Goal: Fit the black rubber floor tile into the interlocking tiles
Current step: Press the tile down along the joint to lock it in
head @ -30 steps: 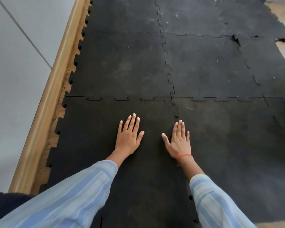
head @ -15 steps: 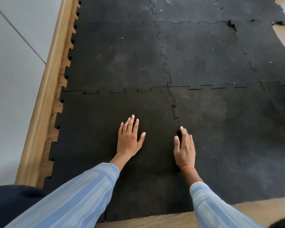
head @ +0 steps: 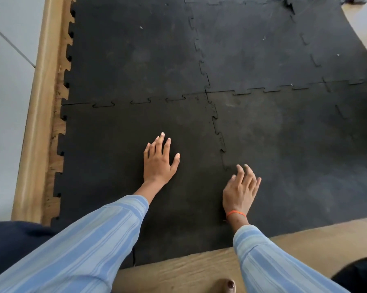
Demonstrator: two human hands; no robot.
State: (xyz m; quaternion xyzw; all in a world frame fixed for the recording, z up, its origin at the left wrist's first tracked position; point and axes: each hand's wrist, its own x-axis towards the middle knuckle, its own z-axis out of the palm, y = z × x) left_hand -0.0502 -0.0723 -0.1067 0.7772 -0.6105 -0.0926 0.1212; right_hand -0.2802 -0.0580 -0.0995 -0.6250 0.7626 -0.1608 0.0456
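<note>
The near-left black rubber floor tile lies flat among the other interlocking tiles, its toothed edges meeting the tile behind it and the tile to its right. My left hand rests palm down on this tile, fingers spread. My right hand, with an orange band at the wrist, hovers or presses over the toothed seam between the two near tiles, fingers loosely apart and slightly blurred. Neither hand holds anything.
A wooden skirting and a pale wall run along the left. Bare wooden floor shows in front of the tiles, with a toe on it. A tile corner at the far right sticks up.
My right hand has slid back toward me along the seam and turned from flat to loosely raised. The view has tilted down, showing the wooden floor. My left hand has stayed flat.
</note>
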